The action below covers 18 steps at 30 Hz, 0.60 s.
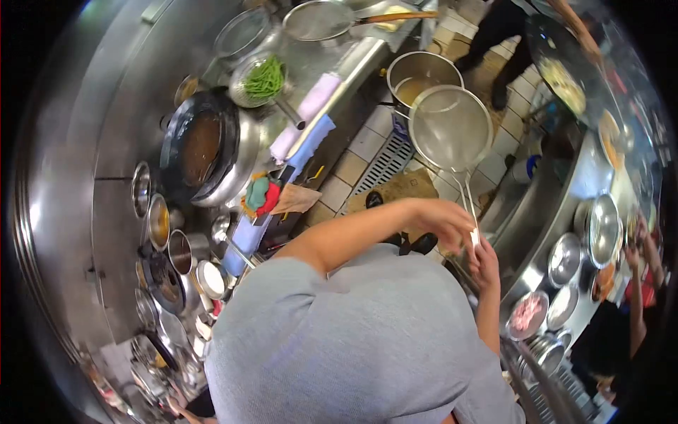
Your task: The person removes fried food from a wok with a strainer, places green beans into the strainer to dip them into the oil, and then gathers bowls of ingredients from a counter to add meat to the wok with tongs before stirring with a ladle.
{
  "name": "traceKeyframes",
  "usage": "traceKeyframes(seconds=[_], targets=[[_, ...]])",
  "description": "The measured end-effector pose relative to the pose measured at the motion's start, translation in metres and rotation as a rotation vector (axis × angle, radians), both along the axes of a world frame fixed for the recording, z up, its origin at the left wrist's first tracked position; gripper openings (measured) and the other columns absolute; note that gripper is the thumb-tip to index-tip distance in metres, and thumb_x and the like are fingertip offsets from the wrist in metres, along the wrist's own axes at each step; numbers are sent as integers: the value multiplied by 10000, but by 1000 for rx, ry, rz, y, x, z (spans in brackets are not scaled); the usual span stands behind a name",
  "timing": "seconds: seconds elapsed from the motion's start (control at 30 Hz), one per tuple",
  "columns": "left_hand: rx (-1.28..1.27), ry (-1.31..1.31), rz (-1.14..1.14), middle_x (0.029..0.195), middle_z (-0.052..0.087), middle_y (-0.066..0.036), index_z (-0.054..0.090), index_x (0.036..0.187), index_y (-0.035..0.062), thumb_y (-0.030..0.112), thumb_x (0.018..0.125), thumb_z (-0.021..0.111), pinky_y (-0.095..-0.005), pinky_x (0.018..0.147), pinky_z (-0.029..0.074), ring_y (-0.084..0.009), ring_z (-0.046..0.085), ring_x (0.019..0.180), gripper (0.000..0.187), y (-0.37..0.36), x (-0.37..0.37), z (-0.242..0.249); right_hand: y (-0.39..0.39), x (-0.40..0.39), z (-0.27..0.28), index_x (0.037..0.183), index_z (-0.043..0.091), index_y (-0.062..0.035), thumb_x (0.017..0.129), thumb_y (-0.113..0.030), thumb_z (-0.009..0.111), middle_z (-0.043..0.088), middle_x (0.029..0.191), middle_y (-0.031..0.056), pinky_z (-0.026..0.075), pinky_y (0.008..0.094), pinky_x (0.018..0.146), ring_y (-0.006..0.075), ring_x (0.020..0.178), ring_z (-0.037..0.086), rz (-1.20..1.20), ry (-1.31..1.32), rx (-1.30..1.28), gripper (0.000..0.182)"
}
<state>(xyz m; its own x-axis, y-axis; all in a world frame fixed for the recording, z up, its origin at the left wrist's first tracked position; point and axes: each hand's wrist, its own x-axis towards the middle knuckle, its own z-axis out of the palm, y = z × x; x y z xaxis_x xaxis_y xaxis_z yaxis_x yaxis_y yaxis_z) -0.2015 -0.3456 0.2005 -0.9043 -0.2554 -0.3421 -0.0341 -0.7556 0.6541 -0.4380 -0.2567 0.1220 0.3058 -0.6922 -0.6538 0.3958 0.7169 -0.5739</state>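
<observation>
While your right hand (485,264) is clamped on the slim metal handle (467,198) of the round, fine-mesh strainer (450,128), your left hand (441,220) comes in beside it, fingers curled; it's blurred there, so I can't fairly tell whether they grip or just touch. Hold that right grip firm, wrist straight, and let the left steady the handle rather than tug it, so the broad mesh stays level.

Out front, the strainer overlaps the near rim of a deep, round steel pot (428,59), though contact is unclear; yellowish-brown liquid (413,90) sits in the bottom. Mind that rim: ease the mesh clear before any swing.

Off to your left, a big black wok (171,150) has dark brown liquid (203,148), and past it a perforated metal scoop (248,93) cradles bright green vegetables (265,78). Far right, beyond the counter's edge, another black wok (540,42) carries pale yellow food (563,85).
</observation>
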Motion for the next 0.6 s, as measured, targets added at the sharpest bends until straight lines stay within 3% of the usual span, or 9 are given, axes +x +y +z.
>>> traceKeyframes(seconds=[0.07, 0.1, 0.13, 0.17, 0.23, 0.27, 0.43, 0.53, 0.6], targets=[[-26, -310, 408, 846, 615, -71, 569, 951, 61, 255, 823, 537, -237, 601, 463, -138, 584, 673, 235, -2, 85, -35, 16, -36, -11, 1230, 387, -74, 891, -119, 435, 478, 687, 9, 186, 128, 322, 18, 408, 270, -36, -93, 17, 345], [-23, -430, 741, 743, 581, -42, 579, 854, 73, 241, 797, 545, -226, 515, 428, -105, 524, 579, 181, 0, 135, -88, 23, -51, -8, 1219, 392, -76, 892, -116, 431, 482, 688, 12, 176, 128, 316, 18, 397, 259, -45, -82, 41, 331], [-20, -708, 1008, 663, 530, -19, 568, 816, 85, 245, 787, 538, -214, 483, 387, -88, 484, 554, 165, 1, 183, -87, 30, -66, -10, 1240, 351, -68, 891, -104, 410, 409, 633, 16, 207, 138, 316, 35, 409, 274, -62, 55, 78, 355], [-105, -912, 1141, 646, 529, -22, 546, 749, 62, 272, 766, 531, -261, 484, 386, -115, 493, 554, 211, 3, 231, -100, 35, -79, -7, 1244, 353, -74, 890, -115, 423, 451, 666, 26, 209, 136, 311, 35, 412, 280, -41, -105, 50, 363], [-852, -1691, 1117, 691, 603, -152, 570, 753, 38, 274, 778, 511, -379, 586, 450, -290, 581, 633, 245, 12, 301, -109, 43, -92, -6, 1252, 352, -97, 886, -122, 449, 495, 716, 40, 234, 132, 314, 33, 424, 320, -123, 62, 140, 380], [-895, -1801, 1132, 753, 606, -176, 588, 769, 59, 276, 781, 517, -420, 647, 453, -343, 585, 725, 228, 14, 329, -102, 45, -93, -6, 1252, 352, -97, 886, -122, 449, 495, 716, 40, 234, 132, 314, 33, 424, 320, -107, 62, 134, 380], [-717, -2053, 932, 820, 619, -161, 622, 834, 92, 220, 766, 533, -405, 702, 472, -325, 597, 787, 170, -21, 430, -107, 50, -87, -3, 1243, 358, -115, 882, -126, 459, 497, 712, 37, 247, 135, 315, 30, 423, 325, -269, 76, 114, 375], [-798, -1977, 590, 904, 617, -164, 631, 900, 87, 169, 753, 529, -388, 747, 478, -309, 597, 857, 197, -51, 460, -156, 43, -72, 11, 1226, 370, -113, 880, -130, 465, 490, 698, 30, 243, 136, 312, 28, 419, 318, -279, 76, 117, 360], [-665, -2009, 299, 974, 602, -175, 624, 936, 54, 153, 745, 528, -382, 779, 475, -304, 587, 913, 236, -69, 470, -178, 36, -60, 21, 1216, 377, -109, 877, -134, 471, 485, 691, 26, 239, 136, 310, 28, 416, 316, -270, 100, 97, 352]])
